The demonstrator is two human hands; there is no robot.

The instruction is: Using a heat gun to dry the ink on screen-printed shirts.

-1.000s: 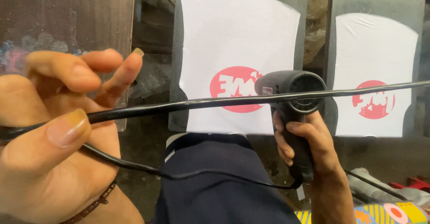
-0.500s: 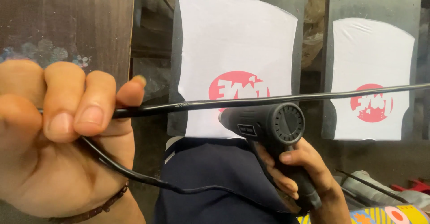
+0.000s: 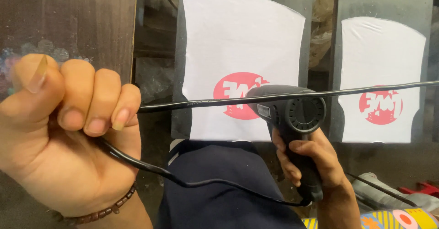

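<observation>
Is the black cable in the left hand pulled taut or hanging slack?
Both. From the closed left hand, one stretch of the black cable runs straight and taut to the right edge; the other sags in a loop to the heat gun handle.

Two bare hands, no gloves, no sleeves over the forearms. On left hand (image 3: 68,137) a thin bracelet (image 3: 103,210) of small dark brown beads around the wrist; long nails, slightly pointed, without any colour, thumbnail especially long. Right hand (image 3: 311,158) without ring, watch or bracelet, wrist uncovered. Below, between the hands, dark navy trousers (image 3: 219,188) on the leg, with narrow white stripe at the edge.
</observation>
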